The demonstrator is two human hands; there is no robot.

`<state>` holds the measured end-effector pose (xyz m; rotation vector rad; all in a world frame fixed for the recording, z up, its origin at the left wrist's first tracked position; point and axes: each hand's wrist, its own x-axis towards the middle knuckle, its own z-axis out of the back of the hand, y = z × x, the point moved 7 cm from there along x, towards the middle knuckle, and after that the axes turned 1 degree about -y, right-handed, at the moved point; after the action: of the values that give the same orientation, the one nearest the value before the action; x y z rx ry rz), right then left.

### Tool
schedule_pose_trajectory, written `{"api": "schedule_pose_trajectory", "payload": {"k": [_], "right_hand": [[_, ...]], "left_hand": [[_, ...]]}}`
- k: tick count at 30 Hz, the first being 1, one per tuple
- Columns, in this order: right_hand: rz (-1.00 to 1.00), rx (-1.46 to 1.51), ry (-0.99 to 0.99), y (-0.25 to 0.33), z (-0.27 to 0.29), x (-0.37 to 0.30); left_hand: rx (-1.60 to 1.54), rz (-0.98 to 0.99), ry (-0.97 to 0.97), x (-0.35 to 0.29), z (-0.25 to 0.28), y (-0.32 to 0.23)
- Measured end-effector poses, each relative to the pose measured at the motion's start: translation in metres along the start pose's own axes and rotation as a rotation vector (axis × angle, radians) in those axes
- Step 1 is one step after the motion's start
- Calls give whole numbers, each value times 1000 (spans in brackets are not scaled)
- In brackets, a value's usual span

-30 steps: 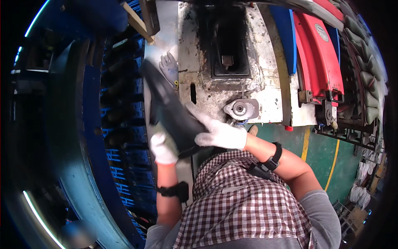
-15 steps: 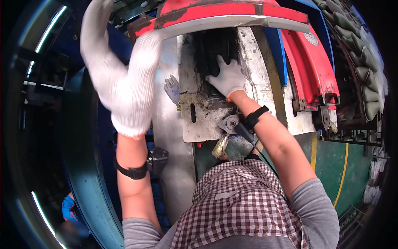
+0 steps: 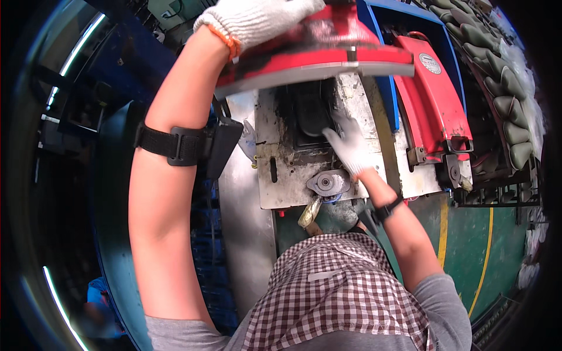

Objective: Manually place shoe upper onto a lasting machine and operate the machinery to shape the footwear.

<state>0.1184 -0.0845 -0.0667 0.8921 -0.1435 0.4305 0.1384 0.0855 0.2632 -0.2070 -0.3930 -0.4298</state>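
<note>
My left hand [image 3: 263, 17], in a white knit glove, is raised high and grips the top of a red machine cover [image 3: 328, 55] that hangs over the press. My right hand [image 3: 350, 146], also gloved, reaches under that cover with fingers spread and rests at the edge of the black mould cavity [image 3: 307, 117] in a dirty white machine block [image 3: 275, 169]. A round metal knob [image 3: 325, 183] sits just below the right hand. A black strap with a small box [image 3: 193, 146] wraps my left forearm, and a black watch [image 3: 386, 209] is on my right wrist.
A second red cover [image 3: 433, 105] stands open to the right. Rows of dark grey moulded pieces [image 3: 503, 82] line the far right. Blue crates [image 3: 205, 257] sit at lower left beside a grey metal panel [image 3: 246, 245]. Green floor with yellow lines [image 3: 486, 257] lies at the right.
My left hand rose from holding a dark piece at waist height to grip the red cover, which has come down over the mould. My right hand moved up to the mould cavity.
</note>
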Motion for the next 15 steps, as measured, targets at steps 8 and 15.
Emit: {"api": "schedule_pose_trajectory", "payload": {"k": [8, 15], "right_hand": [[-562, 454, 455, -71, 35, -210], [-742, 855, 1143, -23, -21, -223]], "left_hand": [[-414, 221, 668, -58, -115, -30], [-266, 188, 604, -134, -201, -63]]}}
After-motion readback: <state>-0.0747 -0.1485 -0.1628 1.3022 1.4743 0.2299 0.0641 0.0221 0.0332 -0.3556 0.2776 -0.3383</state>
